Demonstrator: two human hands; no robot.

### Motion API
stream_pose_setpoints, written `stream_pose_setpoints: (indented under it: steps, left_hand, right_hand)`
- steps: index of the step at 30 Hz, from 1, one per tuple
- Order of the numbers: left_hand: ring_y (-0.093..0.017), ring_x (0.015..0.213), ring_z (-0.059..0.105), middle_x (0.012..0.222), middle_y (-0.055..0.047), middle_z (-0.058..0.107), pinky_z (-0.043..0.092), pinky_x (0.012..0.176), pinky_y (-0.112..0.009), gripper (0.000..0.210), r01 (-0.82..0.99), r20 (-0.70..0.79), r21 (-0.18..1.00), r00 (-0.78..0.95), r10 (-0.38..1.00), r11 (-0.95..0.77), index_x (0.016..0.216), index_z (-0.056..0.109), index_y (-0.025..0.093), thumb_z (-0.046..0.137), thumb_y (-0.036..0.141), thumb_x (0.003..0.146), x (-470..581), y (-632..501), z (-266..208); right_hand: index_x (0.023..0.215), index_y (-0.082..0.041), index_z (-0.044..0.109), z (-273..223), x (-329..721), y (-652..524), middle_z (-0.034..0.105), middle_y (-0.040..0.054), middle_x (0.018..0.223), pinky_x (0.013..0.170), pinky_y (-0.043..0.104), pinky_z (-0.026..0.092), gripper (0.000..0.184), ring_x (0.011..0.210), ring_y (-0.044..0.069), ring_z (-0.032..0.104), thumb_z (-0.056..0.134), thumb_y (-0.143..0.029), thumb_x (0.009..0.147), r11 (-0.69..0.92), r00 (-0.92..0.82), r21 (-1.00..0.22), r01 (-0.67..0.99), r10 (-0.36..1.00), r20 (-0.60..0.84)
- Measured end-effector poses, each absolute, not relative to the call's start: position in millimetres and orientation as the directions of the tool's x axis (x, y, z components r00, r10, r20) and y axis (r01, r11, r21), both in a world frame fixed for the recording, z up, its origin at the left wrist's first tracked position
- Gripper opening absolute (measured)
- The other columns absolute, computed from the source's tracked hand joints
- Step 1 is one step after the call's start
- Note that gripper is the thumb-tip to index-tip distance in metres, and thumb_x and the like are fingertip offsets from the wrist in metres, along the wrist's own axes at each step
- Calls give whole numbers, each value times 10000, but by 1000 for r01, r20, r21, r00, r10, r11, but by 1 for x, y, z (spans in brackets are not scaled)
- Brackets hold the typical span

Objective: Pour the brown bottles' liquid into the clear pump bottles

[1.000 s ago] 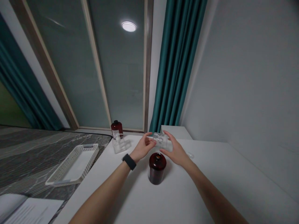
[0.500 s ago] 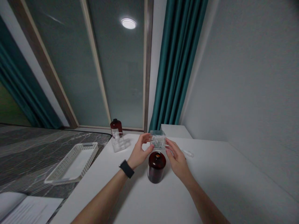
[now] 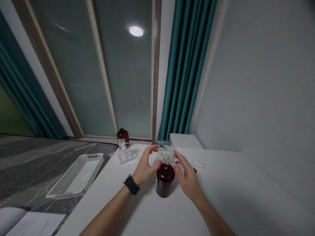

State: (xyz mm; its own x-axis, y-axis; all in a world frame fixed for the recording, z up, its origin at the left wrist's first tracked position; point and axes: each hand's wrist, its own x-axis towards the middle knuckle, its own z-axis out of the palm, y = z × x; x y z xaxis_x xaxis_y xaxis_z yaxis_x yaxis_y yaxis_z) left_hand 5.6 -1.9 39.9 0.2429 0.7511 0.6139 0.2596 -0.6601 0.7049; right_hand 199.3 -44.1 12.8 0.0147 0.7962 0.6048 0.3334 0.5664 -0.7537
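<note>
Clear container (image 3: pixel 165 152) now turned, so reorienting's underway; left hand (image 3: pixel 145 167) and right hand (image 3: pixel 188 179) pinch it, amber bottle (image 3: pixel 164 186) between wrists.

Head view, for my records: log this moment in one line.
left hand: holding clear container | right hand: at container's side | near brown bottle: upright on white table

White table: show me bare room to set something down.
Bare: right side, between right forearm, clear tube and wall; near part, between forearms and nearer brown bottle. Crowded: middle, around left hand, right hand, clear box; far left corner, with capped brown bottle, clear container.
</note>
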Motion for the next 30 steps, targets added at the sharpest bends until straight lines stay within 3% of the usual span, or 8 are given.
stream_pose_setpoints:
  steps: [20, 30]
  left_hand:
    - [-271, 1252, 496, 1344, -108, 530, 382, 1088, -495, 477, 265, 698, 624, 234, 677, -735, 1316, 487, 251, 642, 215, 866, -1, -10, 39]
    - [-255, 1181, 528, 1280, -90, 561, 432, 1030, -475, 452, 279, 723, 598, 217, 656, -751, 1310, 516, 282, 640, 219, 880, 2, -11, 38]
  right_hand:
    - [1419, -287, 470, 11, 195, -48, 545, 74, 1417, 1070, 443, 449, 445, 1229, 248, 565, 472, -340, 977, 588, 3, -757, 287, 789, 614]
    - [1447, -298, 436, 10, 196, -49, 523, 73, 1445, 1096, 472, 429, 476, 1252, 253, 555, 479, -329, 974, 575, 11, -768, 282, 798, 602]
